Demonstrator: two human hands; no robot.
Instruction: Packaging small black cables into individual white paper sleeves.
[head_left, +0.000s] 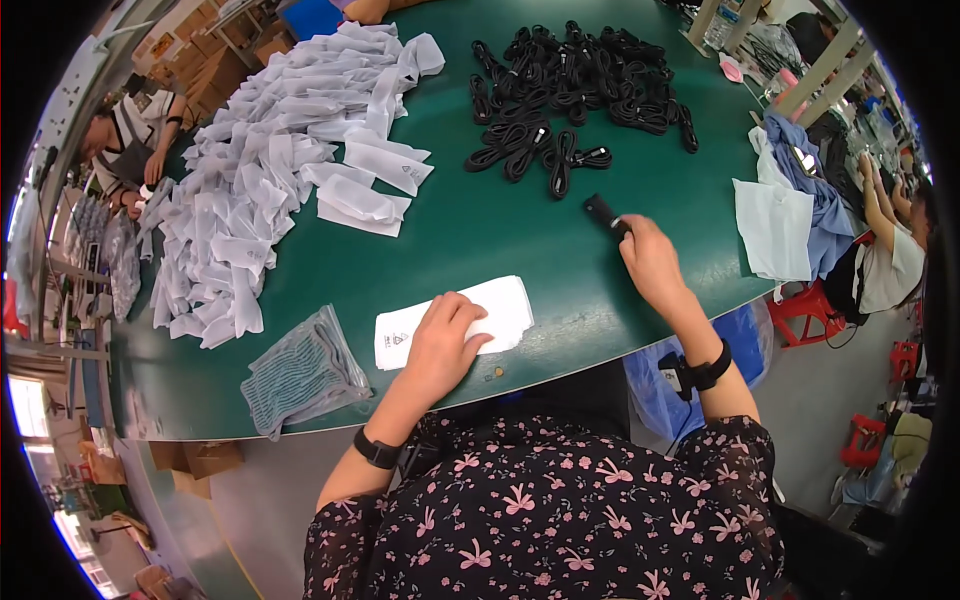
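Observation:
My left hand [440,340] lies on a flat stack of white printed bags [512,305] near the table's front edge. Its fingers are bent on the top bag, with the thumb apart on the near side. Out to the right, my right hand [652,262] is closed around one end of a black bundled cable [603,214]; the other end points away toward the far left, above the table. Beyond it spreads a pile of coiled black cables [570,80]. A large heap of white filled bags [260,170] covers the left side.
A clear plastic bag with striped fabric [305,375] lies left of the stack. At the right edge are a white sheet [775,228] and blue cloth [822,200]. A blue plastic liner [655,385] hangs below the table [480,235]. Other people sit at both sides.

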